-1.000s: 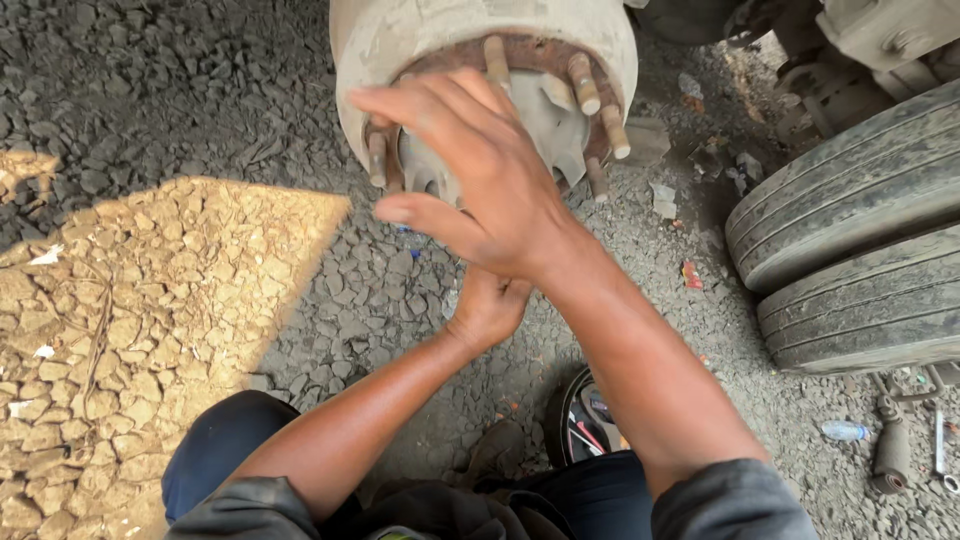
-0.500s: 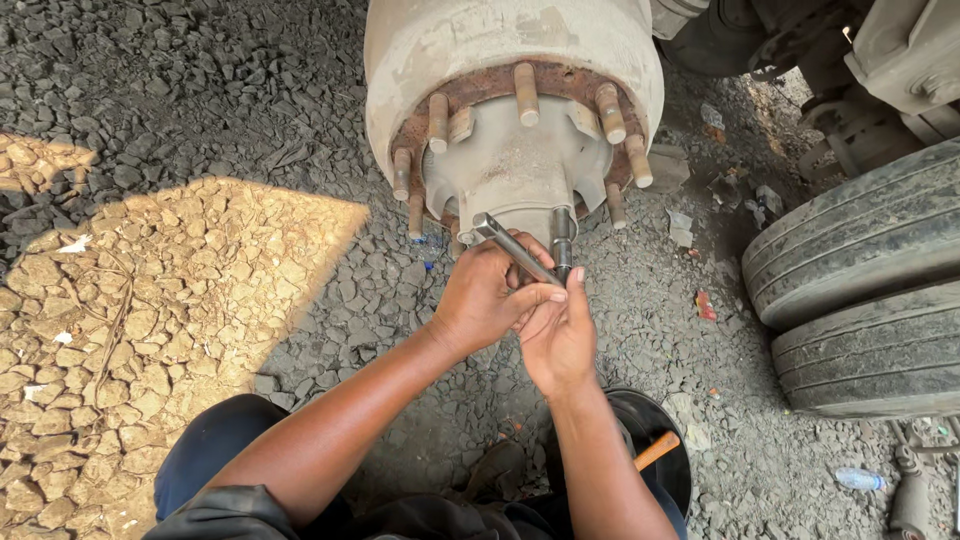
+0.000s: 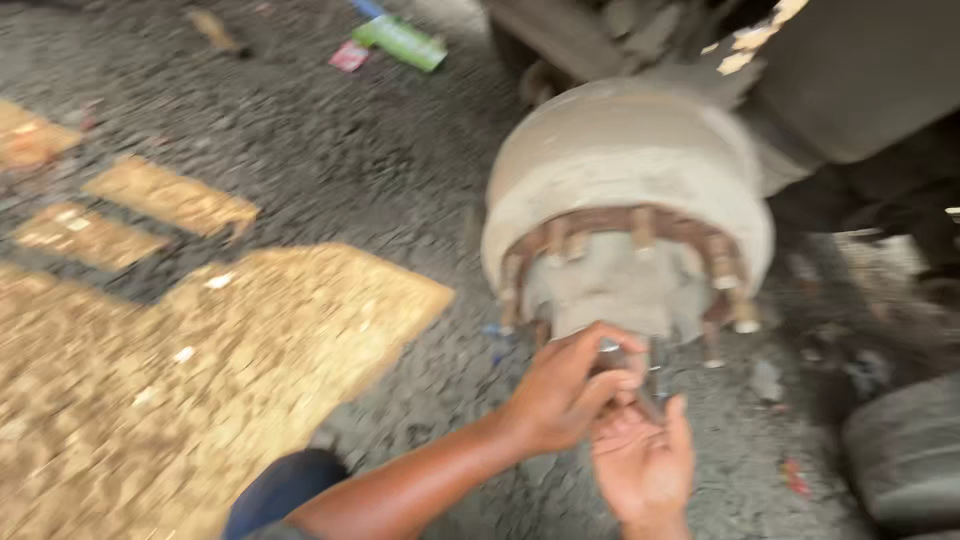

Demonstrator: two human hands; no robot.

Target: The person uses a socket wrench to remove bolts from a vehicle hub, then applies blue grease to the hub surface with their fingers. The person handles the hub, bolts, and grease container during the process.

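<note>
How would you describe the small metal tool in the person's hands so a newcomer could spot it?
Find the big pale wheel hub ringed with rusty studs. Directly below it, the left hand and right hand meet around a slim grey metal tool, the only shiny piece there.

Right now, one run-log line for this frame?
left hand: grips grey metal tool | right hand: open beneath | above: studded wheel hub | ground: gravel
</note>
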